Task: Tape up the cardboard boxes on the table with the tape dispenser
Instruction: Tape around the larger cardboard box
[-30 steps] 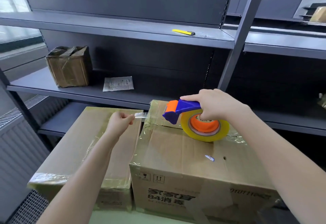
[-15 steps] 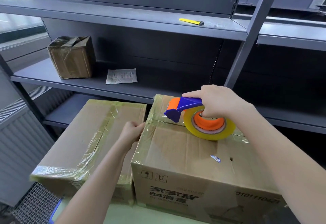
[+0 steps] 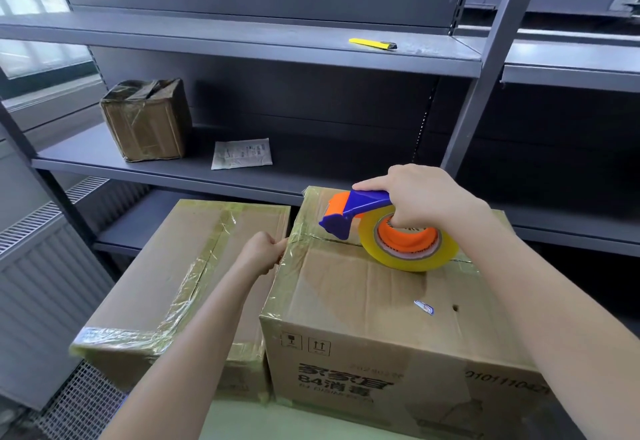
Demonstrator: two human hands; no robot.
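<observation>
Atop printed brown cardboard box (image 3: 363, 294), R hand (image 3: 422, 197) grips blue-orange tape dispenser (image 3: 360, 207), ready to pull; L hand (image 3: 261, 252) pinches box's left edge, prob. steadying it.

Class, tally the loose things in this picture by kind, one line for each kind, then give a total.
Cardboard boxes: 3 (left box, right box, small shelf box)
Tape dispenser: 1
Yellow utility knife: 1
Paper packet: 1
Total: 6

Left hand (image 3: 265, 252) now down at the taller box's (image 3: 363, 294) left edge.
</observation>
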